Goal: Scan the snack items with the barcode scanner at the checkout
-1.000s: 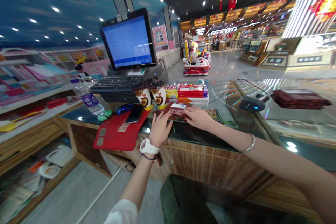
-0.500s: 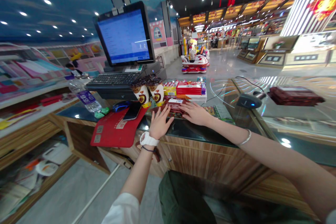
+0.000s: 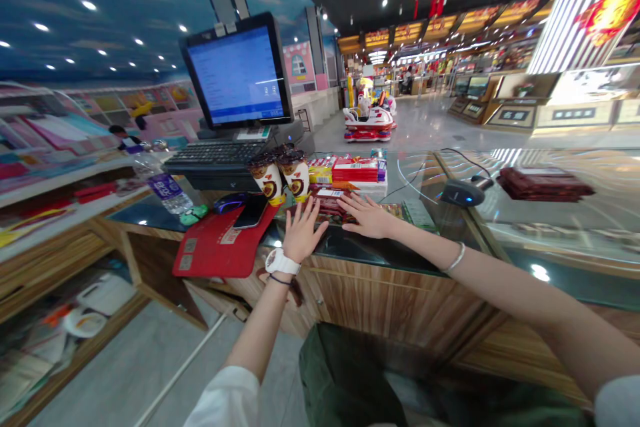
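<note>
My left hand [image 3: 302,232] lies with its fingers spread at the near left side of a stack of dark red-brown packets [image 3: 327,193]. At the stack's right side, my right hand [image 3: 371,217] is also open, fingers stretched flat toward it. The fingertips of both hands reach the packets' edges, and I cannot tell how firmly they touch. A white label shows on the top packet. Two cups with dark lids [image 3: 296,175] stand just behind my left hand. Behind the packets are red and yellow snack boxes [image 3: 354,170]. Flat green packages [image 3: 419,215] lie right of my right hand.
A monitor [image 3: 235,73] and keyboard [image 3: 213,155] stand at the back left. On a red mat [image 3: 215,250] rests a phone [image 3: 251,212], near a mouse and a water bottle [image 3: 167,192]. To the right are a scanner [image 3: 463,192] and another stack of brown packets [image 3: 544,184].
My right hand has drawn slightly back from the top of the packets, its fingers more spread. My left hand stays almost in place. The view has shifted a little.
</note>
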Motion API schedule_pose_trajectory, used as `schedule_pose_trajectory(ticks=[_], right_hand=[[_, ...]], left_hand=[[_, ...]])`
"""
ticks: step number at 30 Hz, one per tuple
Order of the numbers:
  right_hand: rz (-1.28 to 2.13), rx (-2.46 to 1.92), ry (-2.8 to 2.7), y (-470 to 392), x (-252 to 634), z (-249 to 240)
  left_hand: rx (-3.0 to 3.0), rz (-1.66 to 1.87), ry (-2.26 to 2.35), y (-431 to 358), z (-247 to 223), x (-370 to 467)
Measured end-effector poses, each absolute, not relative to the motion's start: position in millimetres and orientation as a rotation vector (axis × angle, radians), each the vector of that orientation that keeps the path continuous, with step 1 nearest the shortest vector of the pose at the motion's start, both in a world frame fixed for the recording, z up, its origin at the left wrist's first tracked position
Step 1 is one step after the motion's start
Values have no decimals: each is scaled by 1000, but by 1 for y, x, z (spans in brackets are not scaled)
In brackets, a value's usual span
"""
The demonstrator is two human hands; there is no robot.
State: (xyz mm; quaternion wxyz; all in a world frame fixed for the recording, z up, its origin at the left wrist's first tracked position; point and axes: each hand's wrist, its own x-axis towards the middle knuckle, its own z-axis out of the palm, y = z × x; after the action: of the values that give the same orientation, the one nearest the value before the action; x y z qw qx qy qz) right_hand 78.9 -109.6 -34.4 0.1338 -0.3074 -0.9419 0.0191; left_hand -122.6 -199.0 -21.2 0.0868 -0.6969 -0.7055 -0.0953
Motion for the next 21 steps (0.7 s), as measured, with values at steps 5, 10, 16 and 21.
schedule_pose_trajectory(ticks=[5, 10, 16, 21], right_hand=[[-8, -883, -2680, -116, 104, -22], [-71, -931, -2586, -120, 155, -12], [-168, -1015, -2447, -125, 231, -18], [-303, -1124, -2299, -130, 291, -27]], left_hand=[[-2146, -292, -1990, -200, -12, -97], [-2264, -302, -1759, -195, 1, -51], [-2419, -321, -1510, -181, 6, 7], [-2525, -346, -1309, -162, 6, 57]])
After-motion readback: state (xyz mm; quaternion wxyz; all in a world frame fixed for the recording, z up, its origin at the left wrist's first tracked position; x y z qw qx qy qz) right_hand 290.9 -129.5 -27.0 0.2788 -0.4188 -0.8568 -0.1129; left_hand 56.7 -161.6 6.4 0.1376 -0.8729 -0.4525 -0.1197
